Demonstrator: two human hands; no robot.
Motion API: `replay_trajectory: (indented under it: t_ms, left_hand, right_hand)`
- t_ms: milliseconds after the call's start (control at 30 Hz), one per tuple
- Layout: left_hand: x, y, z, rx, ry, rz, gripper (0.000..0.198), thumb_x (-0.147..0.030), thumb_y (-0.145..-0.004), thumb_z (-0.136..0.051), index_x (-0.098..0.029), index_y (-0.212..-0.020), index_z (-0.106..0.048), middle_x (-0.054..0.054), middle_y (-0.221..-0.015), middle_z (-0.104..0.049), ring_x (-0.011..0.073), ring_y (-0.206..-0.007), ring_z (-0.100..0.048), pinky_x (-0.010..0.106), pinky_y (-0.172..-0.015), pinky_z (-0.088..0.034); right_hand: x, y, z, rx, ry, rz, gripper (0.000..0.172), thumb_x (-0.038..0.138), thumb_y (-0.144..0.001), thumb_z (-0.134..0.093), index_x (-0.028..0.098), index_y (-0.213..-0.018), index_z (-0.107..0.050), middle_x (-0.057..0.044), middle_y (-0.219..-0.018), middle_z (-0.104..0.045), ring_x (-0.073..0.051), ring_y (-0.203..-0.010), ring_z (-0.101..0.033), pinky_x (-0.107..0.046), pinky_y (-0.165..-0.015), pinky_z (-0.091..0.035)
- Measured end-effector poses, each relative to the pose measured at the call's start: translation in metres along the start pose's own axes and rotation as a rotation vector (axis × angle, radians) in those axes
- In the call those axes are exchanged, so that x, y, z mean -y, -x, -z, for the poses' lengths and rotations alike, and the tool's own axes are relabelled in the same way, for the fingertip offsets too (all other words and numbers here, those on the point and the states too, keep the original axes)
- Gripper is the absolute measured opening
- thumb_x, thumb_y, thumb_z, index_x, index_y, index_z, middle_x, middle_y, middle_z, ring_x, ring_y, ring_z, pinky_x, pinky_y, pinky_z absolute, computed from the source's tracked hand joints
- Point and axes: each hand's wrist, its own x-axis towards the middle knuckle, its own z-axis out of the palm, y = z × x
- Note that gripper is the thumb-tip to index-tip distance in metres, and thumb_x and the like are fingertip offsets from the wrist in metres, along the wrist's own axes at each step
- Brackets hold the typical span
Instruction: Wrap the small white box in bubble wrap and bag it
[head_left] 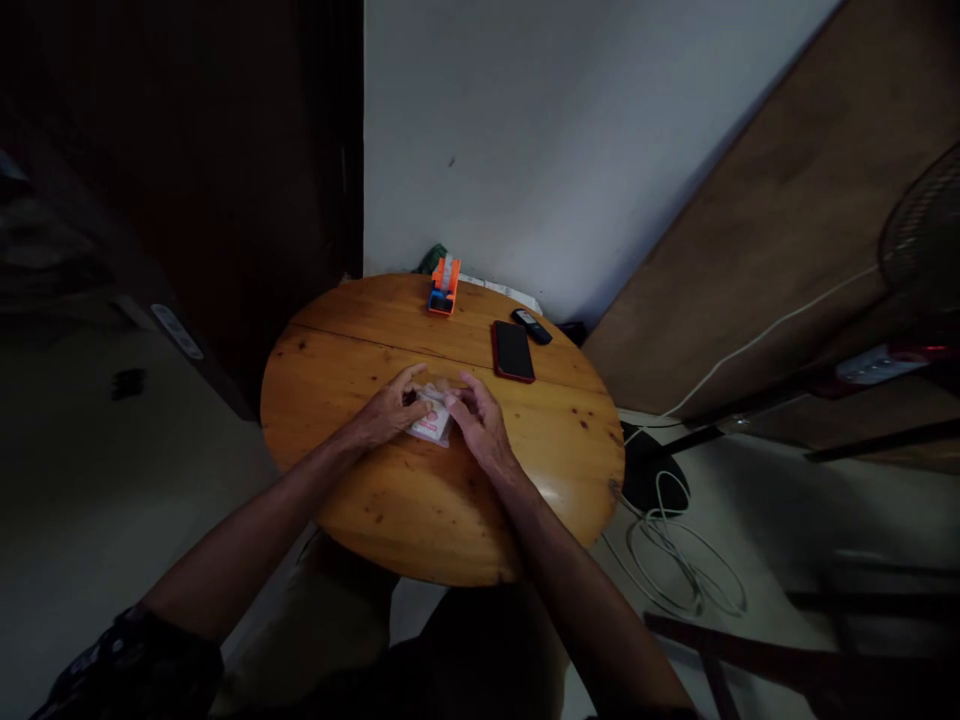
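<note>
Both my hands meet at the middle of a round wooden table (375, 500). My left hand (390, 408) and my right hand (478, 418) are curled around a small white packet with red print (430, 424), which lies on or just above the tabletop. The fingers of both hands pinch its upper edge. Part of the packet is hidden under my fingers.
A dark phone with a red edge (513, 351) lies beyond my right hand, with a black remote (531, 326) behind it. An orange and blue holder (444, 287) stands at the table's far edge. White cables (675, 560) lie on the floor at right, near a fan (926, 235).
</note>
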Motion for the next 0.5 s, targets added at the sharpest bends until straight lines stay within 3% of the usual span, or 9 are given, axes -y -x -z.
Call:
replay_trajectory:
  t_ms: [333,500]
  left_hand:
    - [0.003,-0.001,0.0,0.009,0.05,-0.007,0.085,-0.024,-0.073,-0.073,-0.017,-0.15,-0.038,0.009,-0.115,-0.068,0.0156,-0.086,-0.066,0.026,-0.073,-0.052]
    - [0.004,-0.002,0.001,0.01,0.044,-0.031,0.086,-0.023,-0.071,-0.074,-0.016,-0.149,-0.04,0.01,-0.118,-0.068,0.0171,-0.091,-0.064,0.026,-0.074,-0.051]
  right_hand:
    - [0.006,-0.026,-0.007,-0.006,-0.087,-0.01,0.045,0.043,-0.074,-0.072,0.022,-0.112,-0.061,0.0,-0.085,-0.069,-0.019,-0.08,-0.066,-0.034,-0.079,-0.053]
    - [0.008,-0.033,-0.016,-0.095,-0.138,0.037,0.03,0.033,-0.07,-0.072,0.021,-0.097,-0.064,0.001,-0.08,-0.069,-0.016,-0.075,-0.065,-0.032,-0.076,-0.053]
